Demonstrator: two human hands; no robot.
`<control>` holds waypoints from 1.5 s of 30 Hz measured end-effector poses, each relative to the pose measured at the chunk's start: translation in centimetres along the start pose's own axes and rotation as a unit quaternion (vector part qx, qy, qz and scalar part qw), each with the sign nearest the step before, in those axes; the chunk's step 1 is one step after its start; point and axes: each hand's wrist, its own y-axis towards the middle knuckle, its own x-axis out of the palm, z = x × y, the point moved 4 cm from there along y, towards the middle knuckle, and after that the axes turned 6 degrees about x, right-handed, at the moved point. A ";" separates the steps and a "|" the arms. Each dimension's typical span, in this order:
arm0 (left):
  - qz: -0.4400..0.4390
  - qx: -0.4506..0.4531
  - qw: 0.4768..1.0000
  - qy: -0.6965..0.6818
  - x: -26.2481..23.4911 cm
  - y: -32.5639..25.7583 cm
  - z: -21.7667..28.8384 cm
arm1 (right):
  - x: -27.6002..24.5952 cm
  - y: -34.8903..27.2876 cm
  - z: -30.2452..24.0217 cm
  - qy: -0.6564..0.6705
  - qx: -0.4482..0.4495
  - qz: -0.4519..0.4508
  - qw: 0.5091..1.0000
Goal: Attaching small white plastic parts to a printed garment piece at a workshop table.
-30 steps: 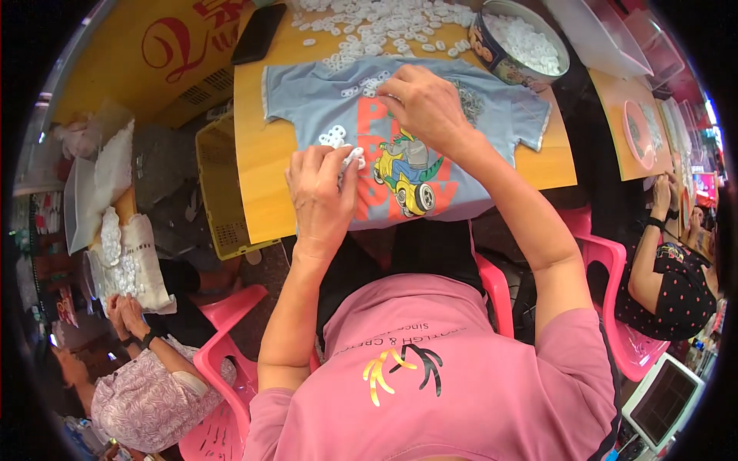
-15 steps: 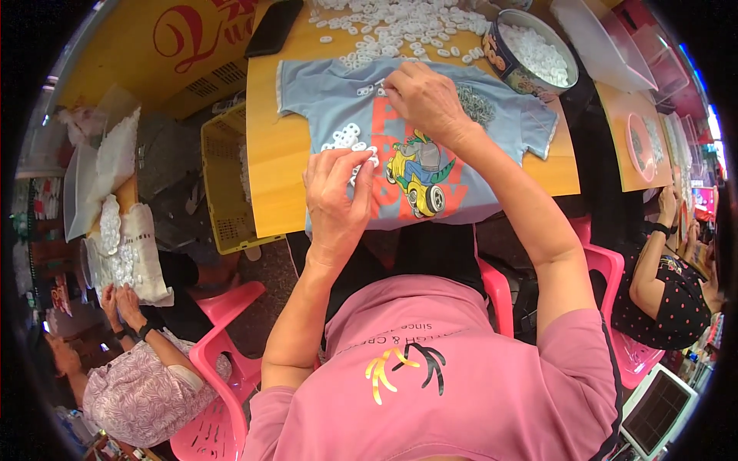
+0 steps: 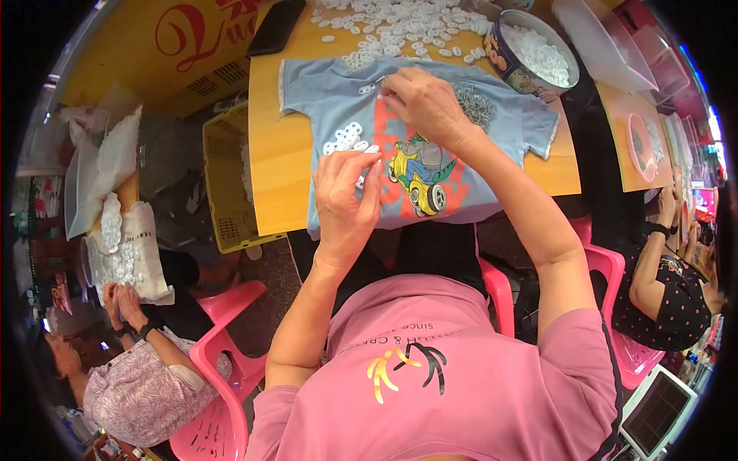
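Observation:
A small light-blue T-shirt (image 3: 330, 96) with a printed cartoon car lies flat on a yellow wooden table (image 3: 273, 165). Small white oval pieces (image 3: 344, 140) sit in a cluster on the shirt's left side. My left hand (image 3: 346, 196) hovers over the shirt's lower left, fingertips pinching one white piece. My right hand (image 3: 423, 104) rests on the upper middle of the shirt, fingers curled down near the collar. What it pinches is hidden.
A heap of white pieces (image 3: 407, 27) covers the table's far side beside a round tin (image 3: 530, 54) full of them. A black phone (image 3: 275, 27) lies at the far left. A yellow crate (image 3: 223, 180) stands left of the table. Other people sit at left and right on pink chairs.
My left hand has lifted slightly off the shirt and drawn back toward me, holding a white piece. My right hand stays near the collar.

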 end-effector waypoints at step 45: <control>-0.028 -0.288 0.851 -0.438 4.4 -3.3 2.0 | -6.1 -12.7 -6.4 0.411 0.305 0.022 0.859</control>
